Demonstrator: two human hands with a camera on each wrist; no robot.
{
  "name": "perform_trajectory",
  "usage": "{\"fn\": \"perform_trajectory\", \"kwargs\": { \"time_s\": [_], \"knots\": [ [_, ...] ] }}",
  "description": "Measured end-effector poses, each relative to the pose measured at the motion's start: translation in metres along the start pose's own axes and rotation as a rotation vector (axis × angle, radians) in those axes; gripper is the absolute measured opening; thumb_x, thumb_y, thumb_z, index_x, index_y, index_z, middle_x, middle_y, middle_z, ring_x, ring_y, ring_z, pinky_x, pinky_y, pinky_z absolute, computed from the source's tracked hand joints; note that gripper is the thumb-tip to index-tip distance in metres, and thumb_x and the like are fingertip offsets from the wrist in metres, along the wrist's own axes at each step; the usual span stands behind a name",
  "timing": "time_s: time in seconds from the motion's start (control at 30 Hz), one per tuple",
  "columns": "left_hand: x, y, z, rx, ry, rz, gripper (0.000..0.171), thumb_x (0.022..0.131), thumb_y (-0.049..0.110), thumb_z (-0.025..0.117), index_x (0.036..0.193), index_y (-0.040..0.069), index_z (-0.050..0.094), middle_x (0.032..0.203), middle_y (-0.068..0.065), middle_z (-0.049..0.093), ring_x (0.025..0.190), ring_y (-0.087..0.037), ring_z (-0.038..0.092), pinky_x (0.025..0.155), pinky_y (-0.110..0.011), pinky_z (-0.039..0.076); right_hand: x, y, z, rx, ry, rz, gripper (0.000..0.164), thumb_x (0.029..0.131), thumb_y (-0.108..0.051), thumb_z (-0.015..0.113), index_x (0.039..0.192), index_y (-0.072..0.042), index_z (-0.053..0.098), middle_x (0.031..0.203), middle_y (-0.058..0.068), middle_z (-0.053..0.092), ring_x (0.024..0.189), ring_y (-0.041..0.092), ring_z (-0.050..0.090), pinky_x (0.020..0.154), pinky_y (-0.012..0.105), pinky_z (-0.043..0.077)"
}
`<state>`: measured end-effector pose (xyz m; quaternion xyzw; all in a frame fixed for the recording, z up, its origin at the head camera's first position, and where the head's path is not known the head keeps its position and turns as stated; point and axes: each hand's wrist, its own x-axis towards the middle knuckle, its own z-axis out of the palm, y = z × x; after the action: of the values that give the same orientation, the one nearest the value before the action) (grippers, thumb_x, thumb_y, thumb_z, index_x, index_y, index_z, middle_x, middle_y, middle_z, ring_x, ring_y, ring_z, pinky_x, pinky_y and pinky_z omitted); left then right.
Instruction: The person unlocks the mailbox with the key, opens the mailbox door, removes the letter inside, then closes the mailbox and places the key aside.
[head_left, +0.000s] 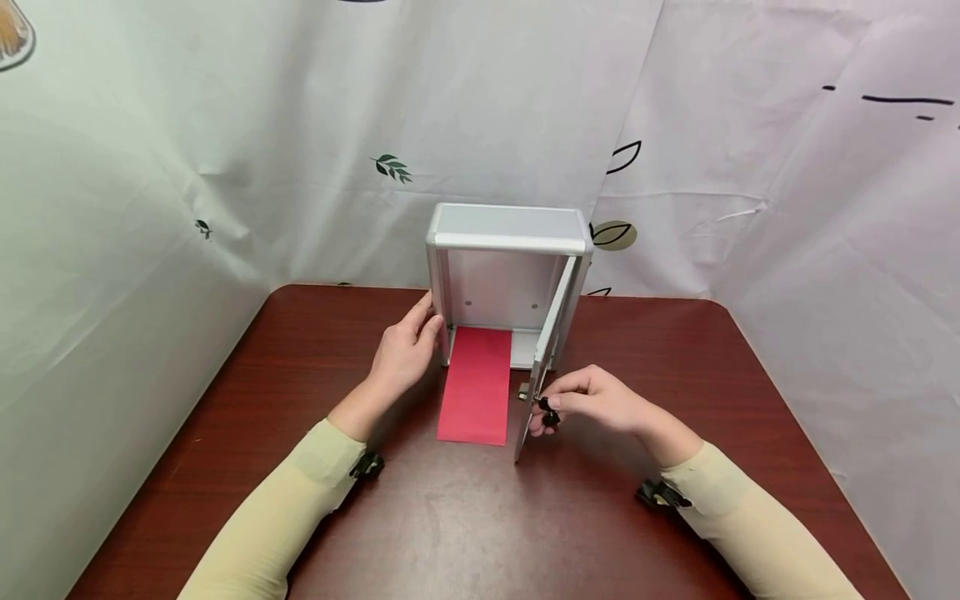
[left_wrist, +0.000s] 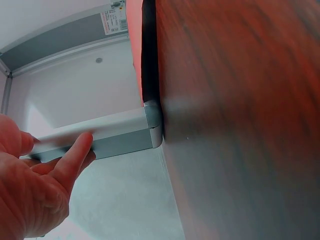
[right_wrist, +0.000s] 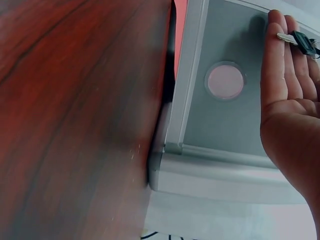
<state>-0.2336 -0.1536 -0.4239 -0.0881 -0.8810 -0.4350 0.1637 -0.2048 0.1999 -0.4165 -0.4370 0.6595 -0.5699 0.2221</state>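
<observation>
A silver metal box (head_left: pixel 510 221) stands upright with its door (head_left: pixel 555 325) swung wide toward the front. My left hand (head_left: pixel 401 350) holds the box's left side, thumb by the front edge and fingers along the outer wall. Out of the box, over its bottom edge, a flat red envelope (head_left: pixel 476 400) extends above the table. My right hand (head_left: pixel 596 400) pinches a black-headed key (head_left: pixel 544 404) at the door's lock (head_left: pixel 523 392). A second key (right_wrist: pixel 302 42) hangs against the fingers in the right wrist view. The pinching fingertips are outside that view.
The dark red wooden table (head_left: pixel 405 517) carries the box near its back edge. A white printed cloth (head_left: pixel 510 100) surrounds it behind and at both sides. On the door's outer face is a round pinkish window (right_wrist: pixel 225 81). A printed label (left_wrist: pixel 115 20) shows inside the box.
</observation>
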Motion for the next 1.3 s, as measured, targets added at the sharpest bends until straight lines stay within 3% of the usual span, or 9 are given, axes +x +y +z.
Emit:
{"fn": "perform_trajectory", "kwargs": {
  "time_s": [0.17,0.37,0.6,0.83,1.03,1.3],
  "knots": [
    [0.0,-0.001,0.0,-0.003,-0.001,-0.004,0.055,0.117,0.031,0.061,0.17,0.027,0.05,0.141,-0.008,0.075,0.091,-0.025,0.077,0.093,-0.054,0.059,-0.007,0.0,-0.004,-0.001,0.002,0.007,0.025,0.11,0.004,0.055,0.114,0.016,0.076,0.103,0.029,0.08,0.085,0.036,0.078,0.082,0.04,0.067],
    [0.0,0.0,-0.001,-0.01,-0.002,-0.01,0.055,0.117,0.031,0.06,0.171,0.027,0.05,0.143,-0.008,0.074,0.091,-0.026,0.077,0.094,-0.053,0.06,-0.014,0.002,-0.011,-0.043,0.01,-0.031,0.026,0.109,0.007,0.054,0.112,0.01,0.079,0.099,0.023,0.082,0.082,0.037,0.076,0.081,0.042,0.067],
    [0.0,-0.001,-0.001,-0.012,0.0,-0.007,0.055,0.117,0.029,0.061,0.17,0.026,0.05,0.145,-0.008,0.074,0.091,-0.026,0.079,0.094,-0.052,0.06,-0.021,0.001,-0.017,-0.055,0.012,-0.01,0.027,0.11,0.005,0.054,0.107,0.01,0.08,0.096,0.022,0.081,0.085,0.035,0.076,0.08,0.042,0.066],
    [-0.001,0.0,-0.001,-0.017,-0.005,-0.006,0.055,0.117,0.029,0.06,0.171,0.025,0.049,0.147,-0.008,0.072,0.09,-0.025,0.079,0.091,-0.052,0.062,-0.031,0.002,-0.023,-0.11,0.066,-0.061,0.026,0.104,0.013,0.056,0.099,0.006,0.08,0.088,0.02,0.079,0.082,0.019,0.075,0.079,0.033,0.064],
    [-0.002,0.0,-0.001,-0.025,-0.008,-0.008,0.055,0.117,0.03,0.06,0.171,0.025,0.049,0.15,-0.008,0.071,0.092,-0.026,0.081,0.09,-0.052,0.064,-0.037,0.002,-0.029,-0.052,0.048,-0.095,0.028,0.103,0.016,0.053,0.106,0.008,0.08,0.089,0.024,0.079,0.084,0.021,0.078,0.079,0.036,0.066],
    [-0.002,0.0,0.001,-0.033,-0.012,-0.013,0.056,0.117,0.031,0.061,0.171,0.027,0.048,0.147,-0.011,0.072,0.092,-0.026,0.082,0.088,-0.052,0.065,-0.044,0.004,-0.036,-0.014,0.045,-0.046,0.03,0.103,0.014,0.055,0.106,0.003,0.083,0.088,0.024,0.078,0.083,0.019,0.079,0.078,0.039,0.066]
  ]
}}
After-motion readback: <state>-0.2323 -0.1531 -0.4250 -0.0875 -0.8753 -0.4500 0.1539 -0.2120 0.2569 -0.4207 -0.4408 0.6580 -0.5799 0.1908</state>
